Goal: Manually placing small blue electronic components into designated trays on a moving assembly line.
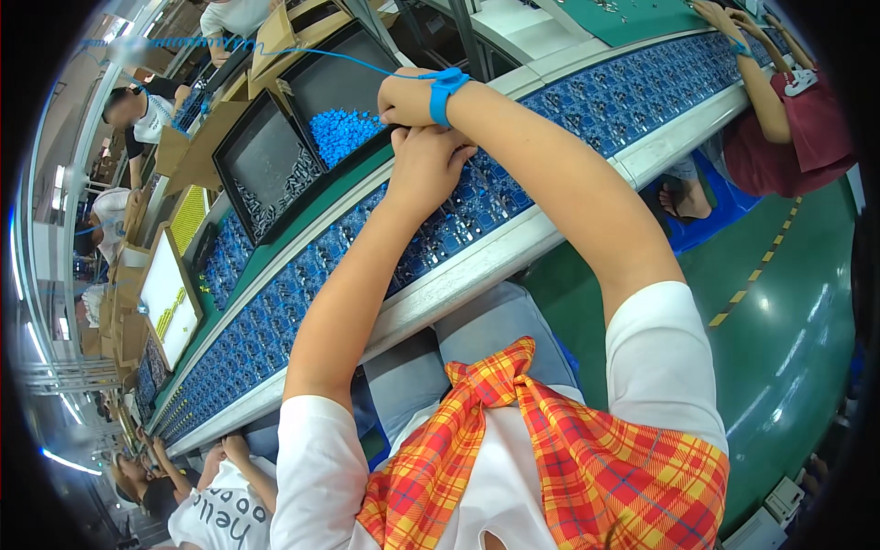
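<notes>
My left hand (pixel 426 165) and my right hand (pixel 410 98) are close together over a line of blue circuit boards (pixel 472 206), beside the tray of blue parts. The right one has curled fingers and reaches across above the left. Both hands look closed, but their fingertips and anything between them are hidden. Around my right wrist is a blue wrist strap (pixel 448 95) with a coiled cord (pixel 353 59) running off to the upper left. Small blue components (pixel 341 136) lie heaped in a black tray (pixel 335 69) just past my hands.
Left of it, another black tray (pixel 252 137) holds small dark and silver components (pixel 291 179). A white tray (pixel 170 293) with yellow parts stands farther left. The conveyor's pale metal rail (pixel 495 247) runs along my side. At the right sits a co-worker in a maroon shirt (pixel 807 137).
</notes>
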The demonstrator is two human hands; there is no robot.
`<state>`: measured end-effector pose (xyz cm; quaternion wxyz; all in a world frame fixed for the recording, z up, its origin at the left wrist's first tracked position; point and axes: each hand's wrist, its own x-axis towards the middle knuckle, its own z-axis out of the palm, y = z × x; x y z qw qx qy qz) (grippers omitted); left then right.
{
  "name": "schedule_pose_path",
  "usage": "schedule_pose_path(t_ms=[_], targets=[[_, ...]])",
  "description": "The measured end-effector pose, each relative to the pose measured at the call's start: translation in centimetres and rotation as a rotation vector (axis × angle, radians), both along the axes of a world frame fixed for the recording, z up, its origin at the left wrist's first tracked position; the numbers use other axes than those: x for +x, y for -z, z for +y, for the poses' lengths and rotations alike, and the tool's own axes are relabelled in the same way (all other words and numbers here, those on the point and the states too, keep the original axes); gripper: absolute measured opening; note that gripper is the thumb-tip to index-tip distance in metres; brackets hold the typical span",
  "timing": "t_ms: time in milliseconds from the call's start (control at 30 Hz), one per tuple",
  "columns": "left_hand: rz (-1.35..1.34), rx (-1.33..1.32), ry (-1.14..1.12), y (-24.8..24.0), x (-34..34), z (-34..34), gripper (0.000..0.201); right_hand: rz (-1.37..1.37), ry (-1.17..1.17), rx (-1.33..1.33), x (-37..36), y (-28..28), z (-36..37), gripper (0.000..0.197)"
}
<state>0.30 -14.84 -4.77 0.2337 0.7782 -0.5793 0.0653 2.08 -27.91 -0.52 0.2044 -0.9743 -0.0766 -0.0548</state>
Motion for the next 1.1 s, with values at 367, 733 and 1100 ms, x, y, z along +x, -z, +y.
schedule_pose_path(t_ms=[367, 733, 1100], targets=[[-0.065, -0.123, 0.083, 0.3, 0.5, -0.2, 0.012, -0.211, 0.122, 0.342, 0.0, 1.0, -0.2, 0.019], [-0.188, -0.158, 0.114, 0.6, 0.5, -0.5, 0.011, -0.243, 0.193, 0.331, 0.4, 1.4, -0.1, 0.020], [-0.278, -0.128, 0.092, 0.4, 0.4, -0.5, 0.007, -0.249, 0.187, 0.352, -0.2, 1.6, -0.5, 0.019]])
